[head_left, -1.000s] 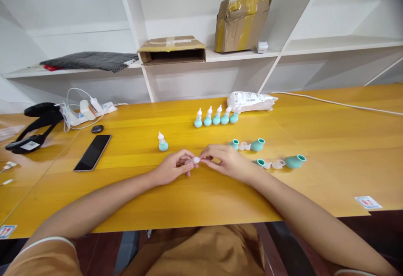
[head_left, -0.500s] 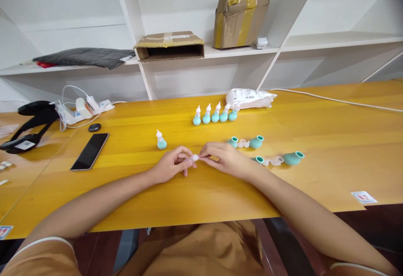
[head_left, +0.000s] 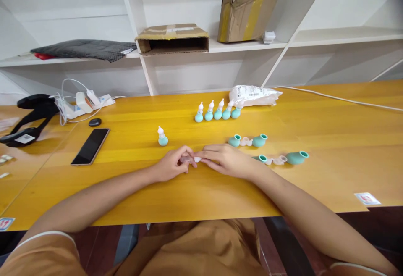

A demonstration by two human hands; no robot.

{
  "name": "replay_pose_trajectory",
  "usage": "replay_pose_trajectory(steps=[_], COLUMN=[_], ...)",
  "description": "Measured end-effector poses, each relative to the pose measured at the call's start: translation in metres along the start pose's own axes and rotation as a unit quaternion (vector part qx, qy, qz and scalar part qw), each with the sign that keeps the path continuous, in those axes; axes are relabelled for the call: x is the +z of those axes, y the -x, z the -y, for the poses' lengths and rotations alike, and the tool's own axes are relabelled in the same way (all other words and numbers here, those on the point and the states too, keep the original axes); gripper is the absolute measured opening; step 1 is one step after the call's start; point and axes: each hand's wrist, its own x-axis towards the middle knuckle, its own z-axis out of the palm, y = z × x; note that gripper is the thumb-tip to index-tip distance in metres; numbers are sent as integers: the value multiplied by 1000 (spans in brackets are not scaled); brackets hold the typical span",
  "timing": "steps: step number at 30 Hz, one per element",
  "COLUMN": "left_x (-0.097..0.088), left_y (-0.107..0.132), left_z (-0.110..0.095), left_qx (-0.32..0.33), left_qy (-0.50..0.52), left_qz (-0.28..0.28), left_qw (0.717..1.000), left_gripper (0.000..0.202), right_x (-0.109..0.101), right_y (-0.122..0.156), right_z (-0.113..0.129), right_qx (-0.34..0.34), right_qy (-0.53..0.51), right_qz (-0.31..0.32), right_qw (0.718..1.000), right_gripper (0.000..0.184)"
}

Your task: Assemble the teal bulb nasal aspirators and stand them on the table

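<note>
In front of me, my left hand [head_left: 174, 164] is closed around a clear plastic nozzle piece [head_left: 186, 159], partly covered by the fingers. My right hand [head_left: 225, 160] meets it from the right, its fingertips pinching a small whitish translucent tip [head_left: 197, 159]. Whether the two pieces touch is hard to see. Beyond my left hand stands a teal bulb with a pale pointed nozzle [head_left: 162, 137], like a nasal aspirator. Loose teal bulbs [head_left: 260, 140] lie past my right forearm, with translucent plastic parts [head_left: 245, 141] between them; one nearer bulb [head_left: 260, 158] is partly hidden by that arm.
Several teal bulbs with nozzles [head_left: 218, 112] stand in a row before a white plastic package [head_left: 254, 95]. At left lie a phone [head_left: 90, 146], a black oval case [head_left: 95, 122], a power strip [head_left: 105, 100] and a black strap-like device [head_left: 34, 116]. Cardboard boxes [head_left: 171, 32] sit on the shelf.
The clear piece in my left hand has turned and sunk deeper among the fingers. My right fingers have shifted slightly left over the whitish tip. The whole view has tilted a little.
</note>
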Motion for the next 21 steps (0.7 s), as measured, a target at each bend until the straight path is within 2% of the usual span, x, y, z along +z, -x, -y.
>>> replay_pose_trajectory(steps=[4,7,12,21], left_x=[-3,-3,-3,-1], left_y=[1,1,-3,-4], left_z=[-4,-6,-5,-5], left_qx=[22,29,13,13], left_qy=[-61,-99,-91,-60], left_qz=[-5,-15,-15,-24], left_qw=[998,995,996,998], left_gripper=[18,17,33,35], right_x=[0,6,19,19], right_y=[-1,-2,-1,-4], right_z=[3,6,7,9], right_qx=[-16,6,43,51], right_qy=[3,-29,-66,-64], right_qz=[6,-12,-42,-28], right_qw=[1000,999,996,996], right_gripper=[34,25,17,16])
